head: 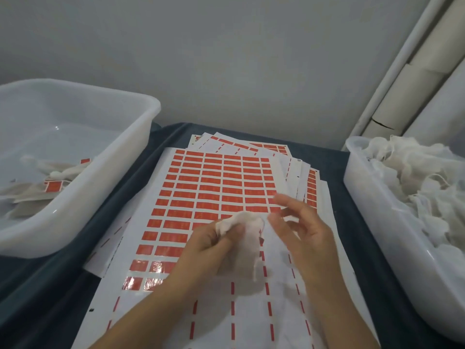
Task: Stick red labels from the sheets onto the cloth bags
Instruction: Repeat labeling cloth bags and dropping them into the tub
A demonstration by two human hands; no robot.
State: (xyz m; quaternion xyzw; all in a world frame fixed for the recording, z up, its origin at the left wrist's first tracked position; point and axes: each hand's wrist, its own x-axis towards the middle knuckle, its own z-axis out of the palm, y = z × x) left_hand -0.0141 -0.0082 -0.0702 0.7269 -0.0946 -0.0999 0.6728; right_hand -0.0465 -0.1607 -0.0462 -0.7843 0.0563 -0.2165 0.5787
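Observation:
A small white cloth bag [245, 244] hangs over the middle of the top label sheet [208, 187], crumpled at its top. My left hand [210, 244] pinches that bag by its upper left corner. My right hand [304, 230] hovers just right of the bag with its fingers spread and curled, blurred, its fingertips close to the bag's top edge. The sheet holds rows of red labels [214, 172]; its near part is peeled, with only thin red strips left.
A white tub [75, 197] on the left holds a few bags with red labels on them. A white tub [377, 210] on the right is piled with plain cloth bags [412, 177]. More label sheets [251, 144] fan out behind, on a dark blue cloth.

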